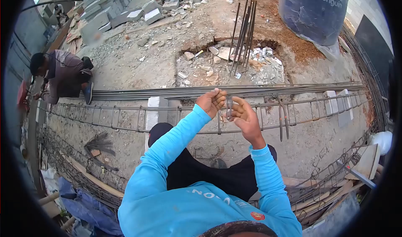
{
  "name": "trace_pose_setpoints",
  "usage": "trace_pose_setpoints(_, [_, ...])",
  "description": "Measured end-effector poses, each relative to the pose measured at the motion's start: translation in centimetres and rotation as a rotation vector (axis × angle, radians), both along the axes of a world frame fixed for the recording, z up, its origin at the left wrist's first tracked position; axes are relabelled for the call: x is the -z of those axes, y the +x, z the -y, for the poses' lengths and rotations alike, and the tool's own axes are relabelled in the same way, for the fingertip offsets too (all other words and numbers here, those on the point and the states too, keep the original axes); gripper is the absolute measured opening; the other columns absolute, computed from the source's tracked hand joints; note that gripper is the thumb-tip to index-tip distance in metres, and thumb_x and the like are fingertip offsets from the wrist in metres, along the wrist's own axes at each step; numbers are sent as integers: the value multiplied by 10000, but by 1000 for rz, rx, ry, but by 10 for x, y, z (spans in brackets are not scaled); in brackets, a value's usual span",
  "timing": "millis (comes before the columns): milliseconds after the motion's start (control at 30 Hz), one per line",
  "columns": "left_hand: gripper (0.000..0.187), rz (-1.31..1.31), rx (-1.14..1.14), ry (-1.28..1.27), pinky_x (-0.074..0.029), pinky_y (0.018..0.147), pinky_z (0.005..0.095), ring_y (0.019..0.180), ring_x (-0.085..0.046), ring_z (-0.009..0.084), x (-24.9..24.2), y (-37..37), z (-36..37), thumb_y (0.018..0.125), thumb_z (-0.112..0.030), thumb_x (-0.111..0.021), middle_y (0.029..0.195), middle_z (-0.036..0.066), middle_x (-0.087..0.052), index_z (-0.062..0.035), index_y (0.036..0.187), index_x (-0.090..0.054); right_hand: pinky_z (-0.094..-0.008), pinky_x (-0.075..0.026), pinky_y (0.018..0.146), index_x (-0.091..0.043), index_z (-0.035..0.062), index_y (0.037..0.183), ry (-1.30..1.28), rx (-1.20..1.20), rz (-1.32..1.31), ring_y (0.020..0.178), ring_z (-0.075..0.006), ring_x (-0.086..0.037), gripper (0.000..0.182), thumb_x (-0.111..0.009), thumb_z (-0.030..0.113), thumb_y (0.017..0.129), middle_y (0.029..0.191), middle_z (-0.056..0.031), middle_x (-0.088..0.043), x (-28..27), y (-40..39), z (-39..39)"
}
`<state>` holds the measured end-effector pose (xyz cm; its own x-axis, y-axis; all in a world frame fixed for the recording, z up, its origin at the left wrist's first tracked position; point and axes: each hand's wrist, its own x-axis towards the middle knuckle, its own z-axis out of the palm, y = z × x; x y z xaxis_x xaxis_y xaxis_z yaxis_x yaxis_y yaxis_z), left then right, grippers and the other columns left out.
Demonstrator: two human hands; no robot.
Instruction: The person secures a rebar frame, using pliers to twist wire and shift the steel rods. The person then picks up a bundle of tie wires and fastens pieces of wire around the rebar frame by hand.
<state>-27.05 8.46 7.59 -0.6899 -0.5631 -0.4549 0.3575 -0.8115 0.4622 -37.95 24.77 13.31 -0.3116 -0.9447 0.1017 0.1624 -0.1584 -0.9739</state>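
Observation:
Both of my hands are raised near the middle of the view, over a long rebar cage (188, 132) that lies across in front of me. Curled fingers close my left hand (212, 101); what it pinches is too small to name. My right hand (247, 119), just beside it, has its fingers bent around a thin wire loop (229, 108). A pale block (156, 114) supports the cage left of my hands. Behind the cage runs a bundle of straight steel bars (138, 94). Dark stirrups (283, 120) hang on the cage to the right.
A co-worker (65, 75) crouches at the left end of the cage. Upright bars (243, 38) rise from a rubble pit ahead. A blue tank (312, 15) stands back right. Loose wires (100, 144) lie at left; more pale blocks (337, 104) sit right.

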Motion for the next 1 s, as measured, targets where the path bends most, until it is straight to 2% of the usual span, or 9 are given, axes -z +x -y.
trace_pose_setpoints(100, [205, -88, -11, 33, -579, 768, 321, 857, -689, 171, 21, 20, 21, 1024, -226, -560, 1005, 79, -713, -40, 1072, -632, -250, -517, 640, -462, -57, 1369, 131, 69, 234, 780, -148, -642, 516, -624, 62, 894, 1092, -149, -674, 4, 23, 27])
trace_pose_setpoints(233, [225, -43, -72, 1, -579, 786, 321, 857, -689, 181, 35, 37, 19, 1022, -229, -568, 1004, 79, -710, -40, 1129, -626, -236, -392, 494, -661, -19, 993, 316, 209, 162, 544, -74, -510, 177, -689, 121, 888, 728, -25, -631, 63, 33, 44])
trace_pose_setpoints(267, [229, -55, -48, -62, -579, 797, 324, 860, -690, 183, 39, 40, 16, 1022, -224, -567, 1017, 82, -709, -42, 1151, -620, -236, -392, 494, -661, -19, 993, 324, 193, 167, 544, -74, -510, 177, -689, 121, 888, 728, -25, -631, 69, 37, 42])
trace_pose_setpoints(333, [247, -58, -18, -168, -572, 762, 308, 834, -689, 168, 45, 46, 18, 1011, -229, -593, 1001, 82, -722, -33, 1151, -645, -302, -393, 489, -657, -2, 705, 452, 133, -170, 512, -119, -510, 205, -709, 143, 840, 597, -56, -600, 74, 44, 42])
trace_pose_setpoints(367, [247, -53, -22, -168, -572, 762, 308, 834, -689, 168, 47, 50, 21, 1011, -229, -593, 1001, 82, -722, -33, 1151, -645, -302, -393, 489, -657, -2, 705, 452, 128, -167, 512, -119, -510, 205, -709, 143, 840, 597, -56, -600, 71, 44, 43])
trace_pose_setpoints(433, [270, 116, 108, -512, -554, 697, 287, 793, -680, 142, 35, 58, 22, 995, -255, -627, 942, 71, -735, -18, 1110, -687, -338, -412, 480, -657, -15, 627, 653, -424, -808, 476, -126, -496, 229, -724, 157, 763, 520, -74, -568, 59, 44, 47])
trace_pose_setpoints(567, [299, 152, 181, -540, -537, 664, 274, 779, -672, 119, 45, 64, 14, 973, -302, -664, 909, 49, -738, -29, 1085, -713, -351, -468, 551, -713, 11, 661, 575, -528, -911, 490, -231, -532, 211, -706, 211, 729, 546, -137, -616, 83, 54, 44])
trace_pose_setpoints(800, [362, 27, 120, -402, -559, 757, 298, 881, -692, 146, 43, 68, 19, 952, -330, -692, 1023, 72, -732, -36, 1163, -679, -306, -507, 696, -682, -68, 971, 387, -98, -470, 789, -154, -641, 188, -639, 59, 840, 893, -99, -690, 77, 58, 50])
trace_pose_setpoints(1000, [385, -97, 115, -313, -552, 840, 325, 946, -685, 173, 70, 72, 22, 960, -313, -679, 1040, 56, -714, -28, 1216, -643, -241, -497, 637, -663, -64, 1007, 390, -36, -13, 690, -113, -608, 152, -589, 36, 919, 810, -75, -662, 71, 54, 54])
